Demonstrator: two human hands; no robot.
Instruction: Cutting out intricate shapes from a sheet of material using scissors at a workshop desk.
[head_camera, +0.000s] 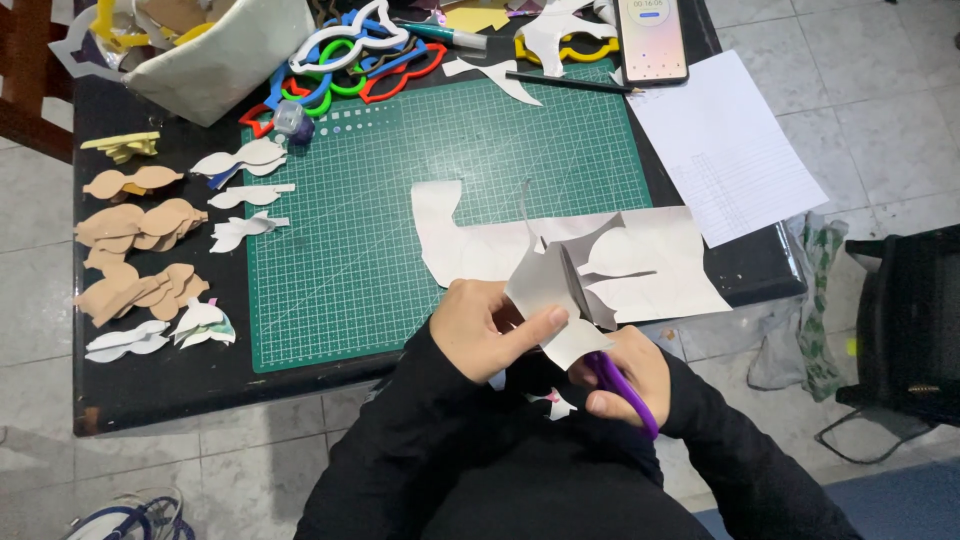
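Pinching white paper sheet (560, 300) (cut-outs, creased): left hand (490, 328); right hand (625, 375) fingers gripping purple scissors (625, 390).

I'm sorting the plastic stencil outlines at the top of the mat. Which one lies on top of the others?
The white outline. It runs unbroken across the pile, overlapping the blue, green and red outlines beneath it.

I wear a black long-sleeved top. Both sleeves, my left sleeve (400, 420) and my right sleeve (745, 455), are plain, soft, creased fabric reaching to the wrists, with no markings. My left hand (490, 330) and right hand (625, 375) are bare, without gloves, rings or a watch.
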